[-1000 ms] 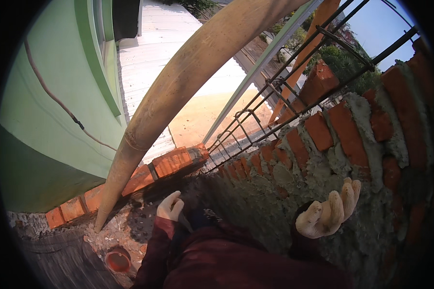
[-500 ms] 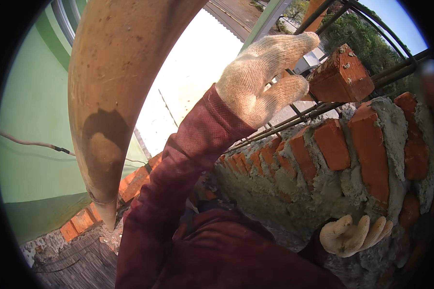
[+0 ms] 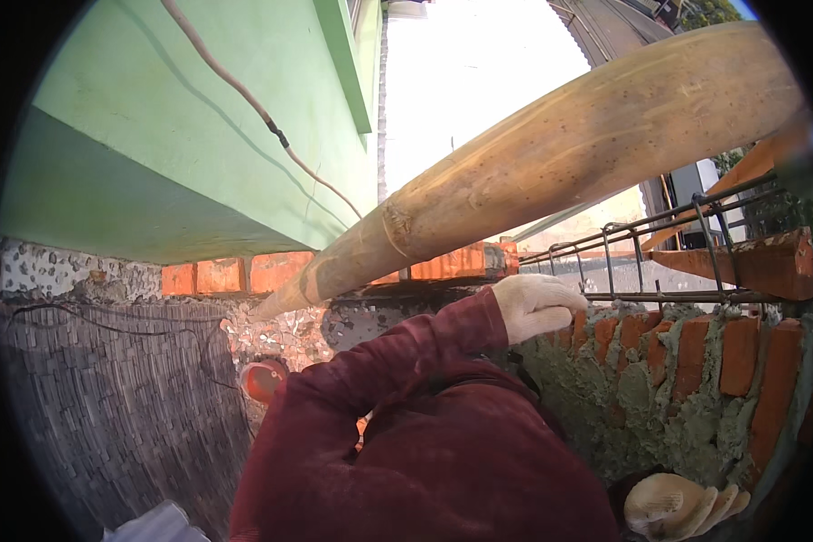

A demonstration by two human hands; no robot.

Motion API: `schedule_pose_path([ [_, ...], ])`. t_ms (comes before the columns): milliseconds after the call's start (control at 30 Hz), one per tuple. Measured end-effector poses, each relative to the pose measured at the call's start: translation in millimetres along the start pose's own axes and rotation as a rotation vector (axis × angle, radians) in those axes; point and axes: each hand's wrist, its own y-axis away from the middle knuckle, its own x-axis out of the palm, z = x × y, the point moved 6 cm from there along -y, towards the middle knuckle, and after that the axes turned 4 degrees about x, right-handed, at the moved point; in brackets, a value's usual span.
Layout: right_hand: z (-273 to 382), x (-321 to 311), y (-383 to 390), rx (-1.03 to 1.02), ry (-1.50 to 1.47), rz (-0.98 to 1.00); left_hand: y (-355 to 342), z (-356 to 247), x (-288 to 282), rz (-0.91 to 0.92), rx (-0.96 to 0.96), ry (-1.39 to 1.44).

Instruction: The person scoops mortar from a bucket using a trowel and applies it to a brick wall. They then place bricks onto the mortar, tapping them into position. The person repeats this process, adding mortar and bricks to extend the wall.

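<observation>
My left hand (image 3: pixel 537 307), in a cream knit glove, reaches forward near the top of the mortared brick wall (image 3: pixel 689 357), its fingers loosely bent and holding nothing; I cannot tell whether it touches anything. Just beyond it runs a steel rebar cage (image 3: pixel 659 294), with a wooden piece (image 3: pixel 777 266) lying through it. A thick bamboo pole (image 3: pixel 560 144) slants from the low row of bricks (image 3: pixel 266 269) up to the upper right, above my left hand. At the lower right, my right hand (image 3: pixel 673 506), also gloved, hangs palm-up beside the mortared wall, fingers curved and empty.
A green wall (image 3: pixel 199 163) with a dangling cable (image 3: pixel 235 81) fills the upper left, near a pale roof (image 3: pixel 479 81). At the left is a dark textured surface (image 3: pixel 108 388); a red container (image 3: pixel 262 381) sits amid rubble beside it.
My view has swung toward the green wall. My left hand rose in front of the pole and is now lower, near the brick wall. My right hand sits lower in view.
</observation>
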Motion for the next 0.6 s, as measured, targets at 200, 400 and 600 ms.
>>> schedule_pose_path([
  [200,130.1,209.6,66.7,0.7,-1.304,1.026,264.4,189.9,17.3,0.216,-0.787,-0.38],
  [400,224.4,364.8,324.4,-0.634,-0.889,1.947,450.5,238.9,59.5,-0.255,-1.344,-0.186],
  [600,298.7,455.6,334.4,-0.859,-0.869,1.802,511.8,218.7,115.0,-0.734,-1.264,0.015],
])
